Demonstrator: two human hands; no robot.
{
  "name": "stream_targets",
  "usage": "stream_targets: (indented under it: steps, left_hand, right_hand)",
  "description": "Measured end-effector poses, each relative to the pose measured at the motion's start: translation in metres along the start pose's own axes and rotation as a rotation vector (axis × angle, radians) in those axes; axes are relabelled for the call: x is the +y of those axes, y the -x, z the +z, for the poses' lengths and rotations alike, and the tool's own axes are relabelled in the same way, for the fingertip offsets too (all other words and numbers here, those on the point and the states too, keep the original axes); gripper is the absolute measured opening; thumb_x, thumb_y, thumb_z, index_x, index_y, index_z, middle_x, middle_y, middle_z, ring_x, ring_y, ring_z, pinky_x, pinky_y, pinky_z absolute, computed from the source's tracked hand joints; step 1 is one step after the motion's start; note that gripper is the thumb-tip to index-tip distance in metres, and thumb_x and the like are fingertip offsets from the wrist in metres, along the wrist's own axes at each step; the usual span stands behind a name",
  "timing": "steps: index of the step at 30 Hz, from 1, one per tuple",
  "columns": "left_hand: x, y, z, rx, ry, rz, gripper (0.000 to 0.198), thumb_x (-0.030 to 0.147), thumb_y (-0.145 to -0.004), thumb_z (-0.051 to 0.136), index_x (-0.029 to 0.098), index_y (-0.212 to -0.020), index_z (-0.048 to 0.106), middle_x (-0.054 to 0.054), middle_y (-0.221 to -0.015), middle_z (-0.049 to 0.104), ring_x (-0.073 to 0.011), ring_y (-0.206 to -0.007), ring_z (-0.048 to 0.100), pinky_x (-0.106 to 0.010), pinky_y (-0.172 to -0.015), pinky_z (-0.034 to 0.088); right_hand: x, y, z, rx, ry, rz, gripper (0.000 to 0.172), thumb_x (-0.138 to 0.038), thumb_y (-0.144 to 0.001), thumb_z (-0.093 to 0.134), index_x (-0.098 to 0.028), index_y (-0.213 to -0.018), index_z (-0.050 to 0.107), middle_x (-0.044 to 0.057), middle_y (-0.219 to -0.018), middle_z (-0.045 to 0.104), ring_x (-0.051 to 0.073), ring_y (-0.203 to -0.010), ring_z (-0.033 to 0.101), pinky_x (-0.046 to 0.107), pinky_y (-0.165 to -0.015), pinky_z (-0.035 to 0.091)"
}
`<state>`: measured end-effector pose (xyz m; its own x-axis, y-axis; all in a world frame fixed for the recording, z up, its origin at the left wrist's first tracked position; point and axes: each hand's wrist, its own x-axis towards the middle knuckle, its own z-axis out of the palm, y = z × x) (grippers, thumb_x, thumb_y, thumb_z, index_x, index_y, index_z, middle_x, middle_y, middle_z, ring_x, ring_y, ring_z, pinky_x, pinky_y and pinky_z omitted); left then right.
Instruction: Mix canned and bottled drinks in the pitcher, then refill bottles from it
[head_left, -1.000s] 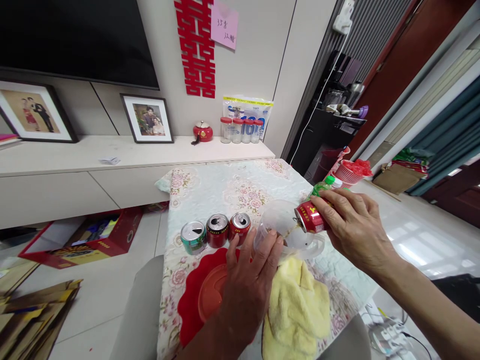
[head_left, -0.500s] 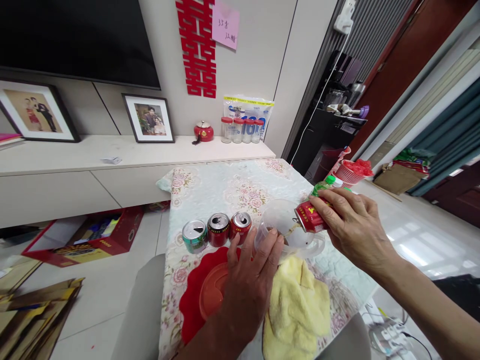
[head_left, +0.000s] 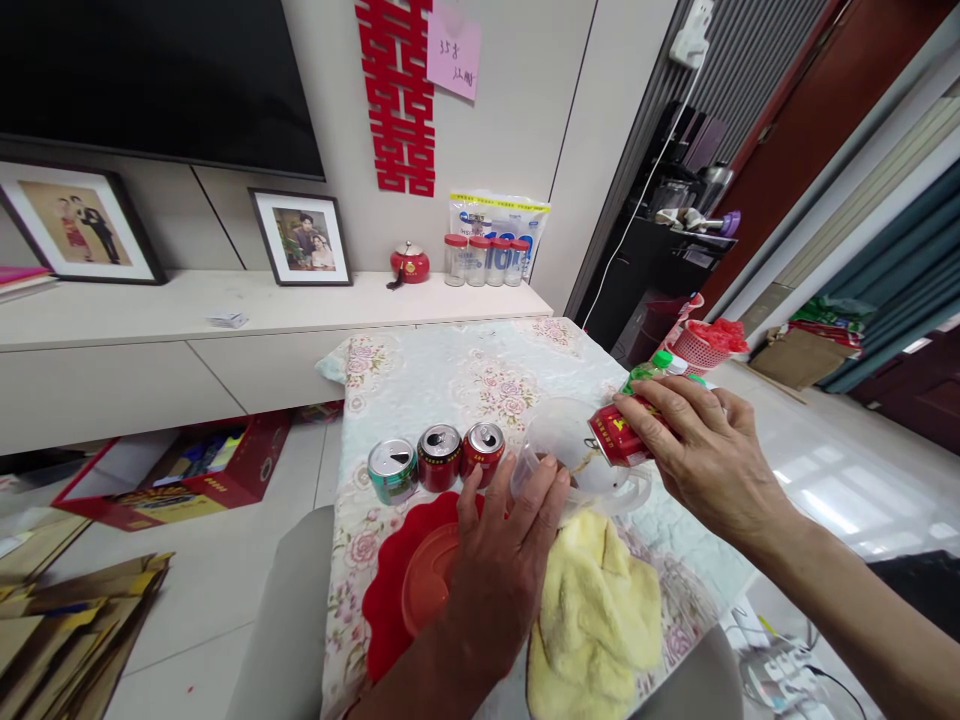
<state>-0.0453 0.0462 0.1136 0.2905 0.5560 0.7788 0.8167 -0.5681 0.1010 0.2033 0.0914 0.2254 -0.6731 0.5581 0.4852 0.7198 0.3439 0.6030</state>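
Observation:
My right hand is wrapped around a red drink can, tipped with its mouth to the left over a clear plastic jug. A thin brownish stream runs from the can into the jug. Stretched and slightly spread, the fingers of my left hand lie against the jug's near left side; its thumb is hidden. Left of the jug stand three opened cans: a green can, a dark red can and a red can. Under my left forearm is a red scalloped plate or lid, partly covered.
A yellow cloth lies in front of the jug on the flowered tablecloth. Green-capped bottles stand behind my right hand. Lidded glass jars line the white cabinet. An open red box sits on the floor at left.
The view has shifted very slightly. Both hands, the tipped can and the jug stay in nearly the same places, and the stream keeps running.

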Motion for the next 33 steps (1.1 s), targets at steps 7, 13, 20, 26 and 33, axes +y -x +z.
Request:
stream_targets:
  steps: [7, 13, 20, 26, 33]
  left_hand:
    - [0.0006, 0.0008, 0.0018, 0.003, 0.032, -0.008, 0.047, 0.005, -0.105, 0.046, 0.021, -0.146, 0.064, 0.003, -0.149, 0.073, -0.0303, -0.139, 0.062, -0.052, -0.131, 0.029]
    - [-0.0002, 0.0005, 0.0004, 0.005, 0.004, -0.009, 0.050, 0.005, -0.101, 0.049, 0.023, -0.146, 0.064, 0.004, -0.148, 0.073, -0.0308, -0.138, 0.065, -0.056, -0.126, 0.040]
    - [0.0000, 0.0021, 0.0009, -0.019, -0.008, 0.001, 0.055, 0.005, -0.100, 0.051, 0.024, -0.150, 0.062, 0.001, -0.149, 0.072, -0.0307, -0.140, 0.063, -0.057, -0.124, 0.047]
    - [-0.0008, 0.0037, 0.0015, -0.031, 0.015, 0.003, 0.057, 0.003, -0.099, 0.050, 0.022, -0.151, 0.061, 0.000, -0.151, 0.071, -0.0311, -0.142, 0.063, -0.057, -0.134, 0.033]
    - [-0.0008, 0.0061, 0.0026, -0.071, 0.037, -0.009, 0.061, 0.005, -0.099, 0.050, 0.025, -0.156, 0.056, -0.002, -0.152, 0.070, -0.0318, -0.147, 0.059, -0.061, -0.123, 0.049]
  right_hand:
    - [-0.0008, 0.0001, -0.0010, 0.003, 0.000, -0.016, 0.041, -0.010, -0.104, 0.059, -0.017, -0.145, 0.056, 0.016, -0.142, 0.071, 0.035, -0.131, 0.062, 0.052, -0.102, 0.038]
    - [-0.0018, -0.0006, 0.0003, 0.007, 0.005, -0.020, 0.039, -0.010, -0.108, 0.051, -0.018, -0.146, 0.056, 0.017, -0.143, 0.070, 0.033, -0.133, 0.060, 0.052, -0.104, 0.037]
    - [-0.0019, -0.0001, 0.0009, 0.003, -0.010, -0.034, 0.040, -0.010, -0.108, 0.052, -0.017, -0.147, 0.056, 0.017, -0.144, 0.069, 0.033, -0.135, 0.059, 0.053, -0.105, 0.035]
    - [-0.0024, -0.0012, -0.0017, -0.006, -0.009, -0.038, 0.041, -0.007, -0.108, 0.050, -0.017, -0.148, 0.055, 0.017, -0.145, 0.068, 0.033, -0.135, 0.059, 0.053, -0.106, 0.034]
    - [-0.0034, -0.0038, -0.0029, -0.004, 0.005, -0.048, 0.040, -0.006, -0.109, 0.047, -0.018, -0.146, 0.055, 0.017, -0.144, 0.070, 0.031, -0.135, 0.060, 0.053, -0.106, 0.033]
